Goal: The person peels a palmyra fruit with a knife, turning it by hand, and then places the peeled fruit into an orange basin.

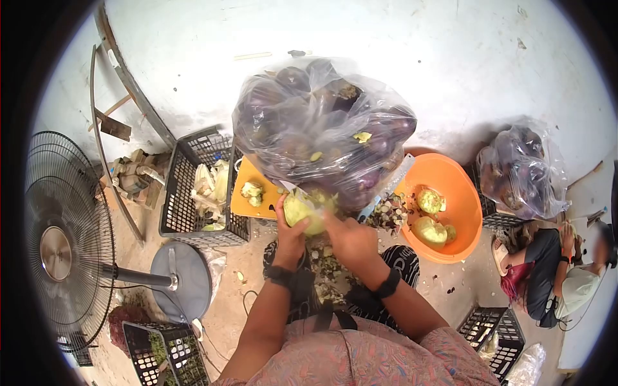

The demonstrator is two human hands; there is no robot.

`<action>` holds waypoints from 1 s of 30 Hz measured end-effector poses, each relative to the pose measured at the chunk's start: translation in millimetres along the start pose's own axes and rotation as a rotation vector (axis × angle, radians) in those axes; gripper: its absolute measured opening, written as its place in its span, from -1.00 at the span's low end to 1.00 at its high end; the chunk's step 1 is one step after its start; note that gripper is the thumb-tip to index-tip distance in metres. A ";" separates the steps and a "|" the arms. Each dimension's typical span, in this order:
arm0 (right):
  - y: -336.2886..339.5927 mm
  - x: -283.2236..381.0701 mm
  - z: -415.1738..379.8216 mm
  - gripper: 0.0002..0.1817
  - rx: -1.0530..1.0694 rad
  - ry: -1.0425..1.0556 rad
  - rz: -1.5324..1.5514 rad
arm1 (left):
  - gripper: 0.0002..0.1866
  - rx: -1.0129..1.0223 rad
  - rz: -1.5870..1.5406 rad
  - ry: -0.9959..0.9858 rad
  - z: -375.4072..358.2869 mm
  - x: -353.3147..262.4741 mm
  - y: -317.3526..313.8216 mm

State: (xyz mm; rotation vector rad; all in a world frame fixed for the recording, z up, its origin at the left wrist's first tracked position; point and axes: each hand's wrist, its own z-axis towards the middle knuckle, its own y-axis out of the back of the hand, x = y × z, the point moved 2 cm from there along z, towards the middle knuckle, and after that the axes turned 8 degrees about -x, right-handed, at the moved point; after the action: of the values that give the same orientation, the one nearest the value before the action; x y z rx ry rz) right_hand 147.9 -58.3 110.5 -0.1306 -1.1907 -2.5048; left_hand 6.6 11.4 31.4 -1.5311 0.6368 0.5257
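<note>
My left hand (pixel 290 231) is wrapped round a peeled, pale green round eggplant (pixel 304 215) in front of my knees. Closed beside it, my right hand (pixel 351 241) grips a knife whose pale blade (pixel 300 195), blurred by motion, crosses the eggplant. Its handle is hidden in my fingers. Just beyond, a large clear plastic bag (pixel 322 128) bulges with dark purple eggplants. On the orange board (pixel 248 170) sits a peeled piece (pixel 252 193). A wide blade with a blue handle (pixel 393 183) lies right of the bag, near dark peelings (pixel 388 213).
An orange basin (pixel 473 206) at right holds several peeled eggplants. Left stand a black crate (pixel 170 212) with pale scraps and a floor fan (pixel 61 248). Another bag (pixel 523 170) of eggplants, a seated person (pixel 547 273) and a crate (pixel 483 321) are farther right.
</note>
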 end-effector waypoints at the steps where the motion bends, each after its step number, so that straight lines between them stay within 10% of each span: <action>1: 6.3 -0.8 -5.0 -0.60 0.000 0.000 0.000 | -0.11 -0.004 -0.006 0.001 0.1 0.1 -0.7; 30: 14.6 -15.3 -4.3 -0.65 0.017 -0.111 0.026 | -0.13 -0.012 0.025 0.001 -1.6 -2.4 -4.1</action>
State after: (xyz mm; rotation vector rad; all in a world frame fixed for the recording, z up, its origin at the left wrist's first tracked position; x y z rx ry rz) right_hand 167.7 -65.8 114.8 -0.2819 -1.2441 -2.4930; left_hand 7.6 10.0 36.1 -1.5366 0.6554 0.5491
